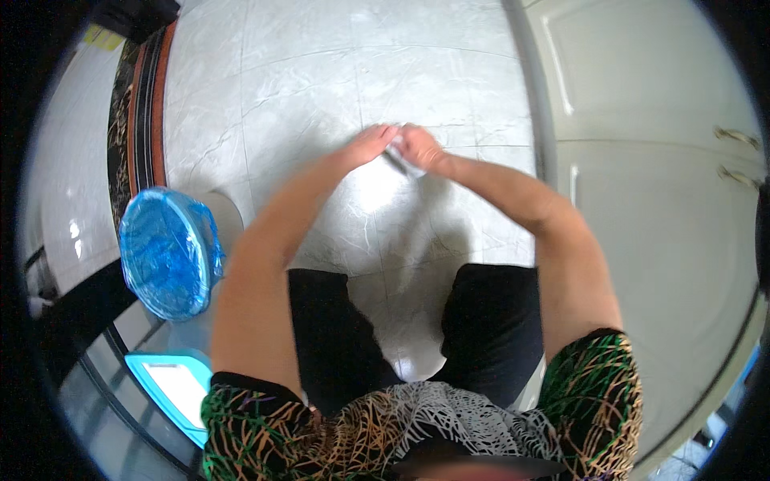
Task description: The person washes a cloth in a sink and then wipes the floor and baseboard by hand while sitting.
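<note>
Both of my arms reach out over the grey tiled floor (301, 102) in the head view, and the hands meet at the centre. My right hand (418, 147) is closed on a small whitish item (412, 168), perhaps a cloth or tissue; blur hides what it is exactly. Touching it from the left, my left hand (374, 144) has its fingers laid against the item and the right hand's fingers. Whether the left hand grips anything cannot be told. My knees in black trousers show below the hands.
A bin lined with a blue plastic bag (165, 252) stands at the left, near a turquoise-rimmed object (138, 364). Pale cabinet doors (649, 210) with metal handles line the right side. A dark and reddish-brown border strip (150, 108) runs along the floor at upper left.
</note>
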`<state>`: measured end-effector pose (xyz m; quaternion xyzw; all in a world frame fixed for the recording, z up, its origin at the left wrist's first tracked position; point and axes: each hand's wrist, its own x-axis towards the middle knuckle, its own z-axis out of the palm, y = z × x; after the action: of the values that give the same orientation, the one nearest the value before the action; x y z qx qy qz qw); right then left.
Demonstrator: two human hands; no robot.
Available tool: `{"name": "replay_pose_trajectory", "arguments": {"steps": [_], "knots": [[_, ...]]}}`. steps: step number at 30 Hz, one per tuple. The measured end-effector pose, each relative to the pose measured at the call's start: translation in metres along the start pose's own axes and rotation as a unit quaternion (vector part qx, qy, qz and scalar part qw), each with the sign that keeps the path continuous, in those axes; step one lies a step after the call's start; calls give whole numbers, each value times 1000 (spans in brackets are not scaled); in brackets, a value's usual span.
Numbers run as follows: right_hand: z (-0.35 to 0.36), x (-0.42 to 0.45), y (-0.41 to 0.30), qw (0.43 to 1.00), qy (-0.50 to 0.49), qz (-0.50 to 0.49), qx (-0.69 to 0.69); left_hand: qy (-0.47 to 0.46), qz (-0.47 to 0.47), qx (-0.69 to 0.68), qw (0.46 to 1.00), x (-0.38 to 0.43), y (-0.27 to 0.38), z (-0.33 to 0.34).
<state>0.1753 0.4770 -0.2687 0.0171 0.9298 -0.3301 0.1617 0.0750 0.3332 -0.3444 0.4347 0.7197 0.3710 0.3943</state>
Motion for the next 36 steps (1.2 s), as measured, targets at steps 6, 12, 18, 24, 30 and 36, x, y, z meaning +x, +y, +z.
{"name": "replay_pose_trajectory", "arguments": {"steps": [6,12,18,24,30,36], "knots": [[-89,-96,82,957,270,99,-35,205,75,18,976,94,167,70],[-25,-154,187,848,270,437,-135,5,80,271,959,133,187,115],[-18,-84,278,799,382,449,-116,-74,-51,414,906,190,132,103],[-97,25,348,818,372,427,-99,-111,-112,492,856,263,131,49],[-158,132,379,871,318,360,-105,-89,-81,479,870,281,108,39],[-150,208,302,951,286,-33,-111,12,14,410,912,291,79,34]]}}
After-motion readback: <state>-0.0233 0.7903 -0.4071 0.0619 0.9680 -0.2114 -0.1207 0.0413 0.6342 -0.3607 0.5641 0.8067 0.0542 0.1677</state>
